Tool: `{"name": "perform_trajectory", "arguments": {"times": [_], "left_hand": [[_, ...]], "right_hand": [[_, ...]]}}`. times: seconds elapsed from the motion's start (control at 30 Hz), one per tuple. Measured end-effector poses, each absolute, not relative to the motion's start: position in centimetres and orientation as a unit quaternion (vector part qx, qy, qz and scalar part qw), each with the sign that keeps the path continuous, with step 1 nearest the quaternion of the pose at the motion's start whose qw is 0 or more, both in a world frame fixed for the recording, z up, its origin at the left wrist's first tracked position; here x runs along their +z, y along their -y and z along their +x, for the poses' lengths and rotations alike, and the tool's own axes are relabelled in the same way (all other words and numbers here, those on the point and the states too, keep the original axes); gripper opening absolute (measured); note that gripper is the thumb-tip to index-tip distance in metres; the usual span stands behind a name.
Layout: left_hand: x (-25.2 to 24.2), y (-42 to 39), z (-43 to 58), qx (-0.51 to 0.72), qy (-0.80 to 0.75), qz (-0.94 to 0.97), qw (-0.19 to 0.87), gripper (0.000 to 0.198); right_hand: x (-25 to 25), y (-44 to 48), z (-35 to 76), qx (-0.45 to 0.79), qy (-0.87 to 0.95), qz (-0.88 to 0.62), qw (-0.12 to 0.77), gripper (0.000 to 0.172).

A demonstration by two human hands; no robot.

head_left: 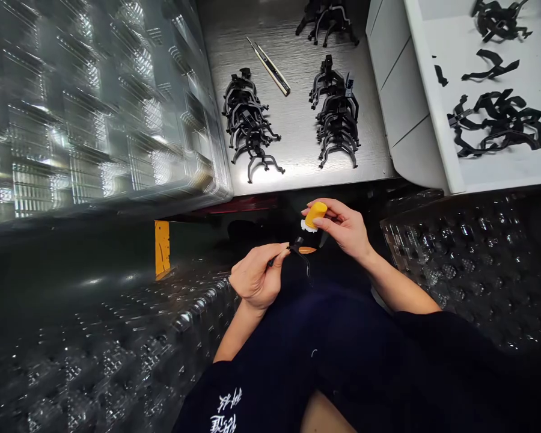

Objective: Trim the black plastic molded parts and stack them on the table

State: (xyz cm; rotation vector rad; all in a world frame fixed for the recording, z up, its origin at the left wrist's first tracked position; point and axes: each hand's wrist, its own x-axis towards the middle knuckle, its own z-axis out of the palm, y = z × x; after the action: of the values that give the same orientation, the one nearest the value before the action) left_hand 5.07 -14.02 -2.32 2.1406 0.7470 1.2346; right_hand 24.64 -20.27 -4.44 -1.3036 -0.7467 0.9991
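Note:
Pinched between the thumb and fingers of my left hand (pixel 259 273) is a small black plastic part (pixel 303 255) with a thin curved leg hanging down. My right hand (pixel 342 227) grips a yellow cylindrical piece (pixel 316 213) with a ragged white end, held just above the black part and apart from it. I cannot tell exactly what the yellow piece is. On the metal table ahead lie a left row of black forked plastic parts (pixel 247 120) and a right row of similar parts (pixel 338 123), some overlapping one another.
A utility knife (pixel 270 67) lies between the rows. More black parts (pixel 329 21) sit at the table's back. At right, a white tray (pixel 453 174) holds loose black pieces (pixel 500 123). Stacked clear plastic trays (pixel 117 108) stand at left; others (pixel 469 258) are low on the right.

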Motion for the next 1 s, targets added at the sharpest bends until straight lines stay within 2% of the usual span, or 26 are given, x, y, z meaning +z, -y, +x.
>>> {"name": "perform_trajectory", "arguments": {"times": [0.27,0.43,0.57,0.83,1.0], "left_hand": [[-2.6,13.9,5.0,0.457,-0.307,0.777,0.305,0.011],[-3.4,14.4,5.6,0.465,-0.378,0.699,0.391,0.004],[-4.4,14.6,6.8,0.479,-0.448,0.556,0.511,0.023],[-4.0,13.8,7.9,0.471,-0.483,0.420,0.607,0.031],[-4.5,14.0,7.9,0.482,-0.467,0.424,0.608,0.030]], "right_hand": [[-2.8,21.0,23.4,0.397,0.361,-0.584,0.609,0.038],[-2.8,21.5,21.7,0.213,0.502,-0.610,0.574,0.023],[-3.7,21.0,21.7,0.098,0.511,-0.643,0.562,0.020],[-5.3,20.7,21.6,0.039,0.520,-0.624,0.582,0.023],[-5.5,20.8,21.8,0.071,0.518,-0.625,0.580,0.024]]}}
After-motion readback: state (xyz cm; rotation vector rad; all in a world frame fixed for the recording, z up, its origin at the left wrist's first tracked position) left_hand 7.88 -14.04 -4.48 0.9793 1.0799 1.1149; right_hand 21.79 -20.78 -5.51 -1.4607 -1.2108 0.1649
